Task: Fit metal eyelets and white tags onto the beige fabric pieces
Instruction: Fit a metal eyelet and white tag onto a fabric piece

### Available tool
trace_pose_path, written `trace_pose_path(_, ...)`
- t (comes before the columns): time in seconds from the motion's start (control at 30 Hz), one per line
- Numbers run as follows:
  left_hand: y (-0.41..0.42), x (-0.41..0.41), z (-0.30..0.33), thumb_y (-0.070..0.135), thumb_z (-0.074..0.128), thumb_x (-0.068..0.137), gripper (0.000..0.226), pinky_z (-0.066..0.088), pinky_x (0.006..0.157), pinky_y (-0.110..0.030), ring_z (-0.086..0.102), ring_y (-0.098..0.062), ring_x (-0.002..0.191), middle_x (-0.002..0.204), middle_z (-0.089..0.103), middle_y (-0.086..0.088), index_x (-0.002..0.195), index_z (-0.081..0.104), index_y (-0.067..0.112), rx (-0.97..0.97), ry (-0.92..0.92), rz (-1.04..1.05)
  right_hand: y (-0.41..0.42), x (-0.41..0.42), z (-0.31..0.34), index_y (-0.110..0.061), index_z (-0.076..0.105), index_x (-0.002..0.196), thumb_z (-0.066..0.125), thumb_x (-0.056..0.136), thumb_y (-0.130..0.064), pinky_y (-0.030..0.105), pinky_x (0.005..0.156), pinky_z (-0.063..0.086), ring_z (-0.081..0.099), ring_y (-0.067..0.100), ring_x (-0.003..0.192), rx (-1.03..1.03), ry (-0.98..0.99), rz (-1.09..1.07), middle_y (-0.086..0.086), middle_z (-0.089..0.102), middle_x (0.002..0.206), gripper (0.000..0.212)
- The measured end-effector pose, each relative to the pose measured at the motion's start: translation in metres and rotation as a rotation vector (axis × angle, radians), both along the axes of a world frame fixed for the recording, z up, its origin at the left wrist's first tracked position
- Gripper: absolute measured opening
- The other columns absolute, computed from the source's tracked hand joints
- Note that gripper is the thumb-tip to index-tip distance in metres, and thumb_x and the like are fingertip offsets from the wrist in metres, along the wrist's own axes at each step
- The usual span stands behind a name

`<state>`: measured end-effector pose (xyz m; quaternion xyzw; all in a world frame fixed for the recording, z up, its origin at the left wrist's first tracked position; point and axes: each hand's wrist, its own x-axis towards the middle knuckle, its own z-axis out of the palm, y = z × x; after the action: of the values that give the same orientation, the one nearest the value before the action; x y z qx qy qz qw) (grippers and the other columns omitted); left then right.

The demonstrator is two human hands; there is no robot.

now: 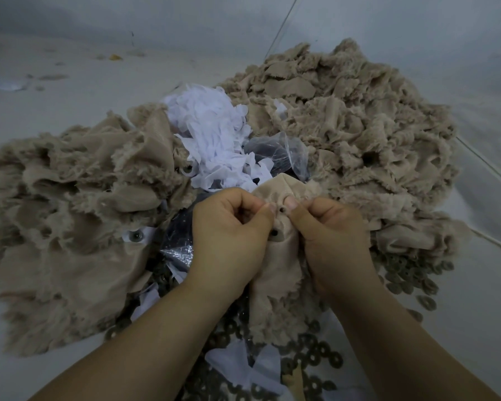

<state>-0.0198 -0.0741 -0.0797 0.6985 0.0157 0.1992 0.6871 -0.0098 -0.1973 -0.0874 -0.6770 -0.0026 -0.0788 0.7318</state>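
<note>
A beige fabric piece (275, 256) with small dark eyelets (274, 233) is pinched between both hands, left hand (229, 235) and right hand (336, 241), fingers curled, thumbs meeting on top. Around them lie beige fabric heaps (359, 125), white tags (211, 131) and loose metal rings (315, 351).

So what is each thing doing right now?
Left hand: pinching the fabric piece.
Right hand: pinching the same piece.
Fabric piece: held up, small dark holes showing.
White tags: loose heap.
Plastic bag: crumpled, lying open.
Metal rings: scattered loose.
Fabric piles: heaped either side.
</note>
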Motion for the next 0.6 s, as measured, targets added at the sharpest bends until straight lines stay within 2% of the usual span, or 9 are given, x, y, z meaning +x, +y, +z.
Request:
trace_pose_path(0.07,-0.001,-0.001,0.001,0.002,0.074,0.081,0.022,0.053,0.052,-0.035,0.061,-0.032,0.058,0.059,0.065,-0.008,0.063,0.064,0.009,0.096,-0.046,0.026,0.001,-0.001,-0.001,0.004,0.061,0.069,0.07,0.082,-0.033,0.042,0.055,0.042,0.048,0.026,0.058,-0.027,-0.017,-0.008,0.04,0.055,0.068,0.041)
trace_pose_path(0.13,-0.002,-0.002,0.002,-0.001,0.074,0.078,0.021,0.049,0.048,-0.027,0.058,-0.024,0.054,0.057,0.061,-0.006,0.063,0.061,0.008,0.192,-0.085,0.036,0.001,-0.002,-0.001,0.003,0.064,0.069,0.07,0.089,-0.025,0.04,0.054,0.045,0.052,0.024,0.056,-0.07,-0.04,-0.015,0.033,0.061,0.066,0.035)
trace_pose_path(0.23,0.001,-0.003,0.005,-0.011,0.069,0.074,0.021,0.043,0.054,-0.019,0.053,-0.013,0.059,0.065,0.058,-0.001,0.067,0.059,0.006,0.299,-0.168,0.026,0.001,-0.004,0.0,0.004,0.066,0.074,0.07,0.09,-0.009,0.04,0.056,0.048,0.057,0.027,0.059,-0.04,-0.029,-0.016,0.03,0.067,0.069,0.021)
trace_pose_path(0.3,0.002,-0.003,0.006,-0.018,0.067,0.07,0.024,0.042,0.059,-0.015,0.053,-0.009,0.067,0.073,0.057,0.002,0.068,0.059,0.005,0.37,-0.25,0.032,0.0,-0.005,0.003,0.005,0.065,0.079,0.07,0.09,-0.007,0.038,0.055,0.042,0.048,0.025,0.058,-0.033,-0.011,-0.003,0.036,0.061,0.067,0.017)
trace_pose_path(0.37,0.0,-0.003,0.007,-0.021,0.065,0.068,0.027,0.041,0.062,-0.011,0.054,-0.005,0.073,0.078,0.057,0.004,0.068,0.061,0.006,0.416,-0.295,0.043,0.0,-0.005,0.005,0.004,0.063,0.09,0.068,0.091,-0.006,0.035,0.054,0.038,0.041,0.021,0.057,-0.075,-0.01,0.002,0.032,0.054,0.059,0.011)
trace_pose_path(0.43,0.0,-0.004,0.005,-0.02,0.066,0.069,0.026,0.041,0.066,-0.008,0.055,-0.003,0.076,0.08,0.059,0.004,0.071,0.063,0.006,0.495,-0.358,0.068,0.001,-0.004,0.007,0.0,0.06,0.105,0.066,0.091,-0.004,0.031,0.051,0.037,0.041,0.02,0.053,-0.102,-0.005,-0.014,0.029,0.051,0.056,0.015)
trace_pose_path(0.5,0.002,-0.003,0.002,-0.014,0.068,0.075,0.019,0.045,0.072,-0.014,0.059,-0.007,0.079,0.083,0.065,0.0,0.076,0.068,0.005,0.604,-0.433,0.064,0.0,-0.003,0.009,-0.008,0.059,0.126,0.063,0.092,-0.002,0.03,0.049,0.04,0.046,0.022,0.052,-0.075,0.006,-0.012,0.031,0.055,0.059,0.034)
trace_pose_path(0.6,0.004,-0.002,-0.003,-0.004,0.069,0.081,0.012,0.052,0.08,-0.032,0.066,-0.022,0.085,0.093,0.073,-0.005,0.086,0.077,0.005,0.732,-0.514,0.022,-0.005,-0.001,0.014,-0.019,0.052,0.138,0.061,0.092,0.0,0.04,0.06,0.049,0.056,0.031,0.065,0.046,0.092,0.01,0.038,0.065,0.083,0.051)
